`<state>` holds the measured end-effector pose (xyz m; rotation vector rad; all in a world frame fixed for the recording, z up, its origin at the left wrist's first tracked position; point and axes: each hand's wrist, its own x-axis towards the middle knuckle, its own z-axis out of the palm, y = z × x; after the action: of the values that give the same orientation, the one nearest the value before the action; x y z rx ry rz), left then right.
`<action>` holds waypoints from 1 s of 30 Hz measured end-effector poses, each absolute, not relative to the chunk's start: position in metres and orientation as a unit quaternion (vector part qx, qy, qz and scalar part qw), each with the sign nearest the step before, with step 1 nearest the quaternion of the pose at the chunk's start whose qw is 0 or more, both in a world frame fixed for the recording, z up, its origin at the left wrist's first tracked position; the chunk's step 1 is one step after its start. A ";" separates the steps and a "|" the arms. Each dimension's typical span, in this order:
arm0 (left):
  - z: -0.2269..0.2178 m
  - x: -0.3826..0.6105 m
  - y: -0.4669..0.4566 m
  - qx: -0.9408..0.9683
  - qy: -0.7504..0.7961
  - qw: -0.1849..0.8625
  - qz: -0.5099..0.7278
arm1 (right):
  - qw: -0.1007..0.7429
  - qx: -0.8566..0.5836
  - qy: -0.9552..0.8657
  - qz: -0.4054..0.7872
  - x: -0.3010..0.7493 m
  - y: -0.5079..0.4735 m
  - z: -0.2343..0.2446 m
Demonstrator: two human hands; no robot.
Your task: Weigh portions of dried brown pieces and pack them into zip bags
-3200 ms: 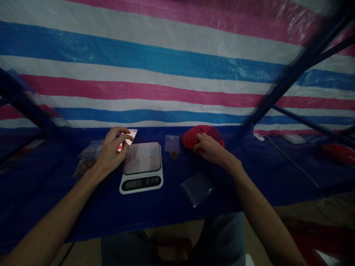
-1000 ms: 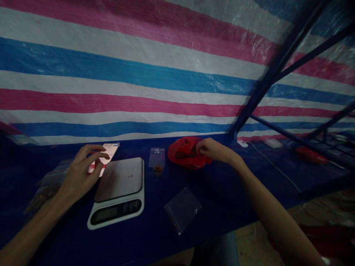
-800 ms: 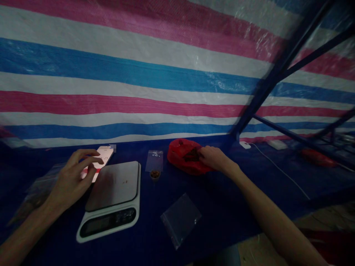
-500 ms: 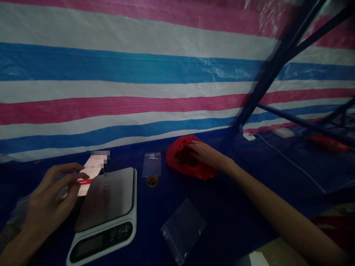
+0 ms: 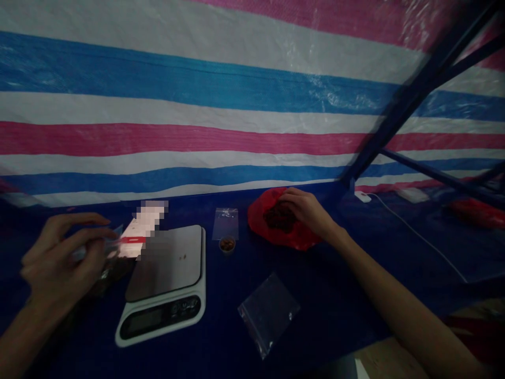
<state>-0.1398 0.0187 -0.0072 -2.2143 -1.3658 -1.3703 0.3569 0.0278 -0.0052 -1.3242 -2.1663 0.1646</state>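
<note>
My left hand hovers left of a white kitchen scale, its fingers curled and pinched on a clear plastic bag with dark contents. A lit phone lies just behind the scale's left corner. My right hand reaches into an open red plastic bag, with bent fingers in the dark brown pieces inside; what they grip is hidden. A small cup of brown bits stands between the scale and the red bag.
Behind the cup a small clear zip bag stands upright. Another empty zip bag lies flat near the front edge of the blue table. A striped tarp backs the table. A white cable and a blue metal frame are on the right.
My left hand has drawn away from the phone to the left and closed on the clear bag. My right hand has stayed in the red bag. The camera has shifted.
</note>
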 end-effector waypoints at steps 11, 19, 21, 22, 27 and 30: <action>-0.009 -0.126 0.014 -0.773 -0.396 0.150 -0.472 | 0.479 -0.413 -0.683 0.365 0.239 -0.004 0.014; -0.008 -0.119 0.013 -0.788 -0.375 0.143 -0.466 | 0.515 -0.409 -0.599 0.457 0.199 0.003 -0.021; -0.007 -0.118 0.012 -0.788 -0.374 0.143 -0.467 | 0.532 -0.412 -0.586 0.451 0.196 0.002 -0.021; -0.006 -0.118 0.011 -0.789 -0.372 0.142 -0.468 | 0.539 -0.415 -0.579 0.450 0.195 0.001 -0.021; -0.006 -0.116 0.009 -0.791 -0.373 0.137 -0.466 | 0.551 -0.428 -0.556 0.452 0.185 -0.003 -0.019; -0.007 -0.116 0.009 -0.787 -0.386 0.133 -0.462 | 0.557 -0.422 -0.552 0.455 0.182 -0.006 -0.018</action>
<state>-0.1156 0.0086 -0.0071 -2.2836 -1.1201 -1.3416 0.1818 -0.0056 -0.0176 -0.9964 -1.3020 1.0732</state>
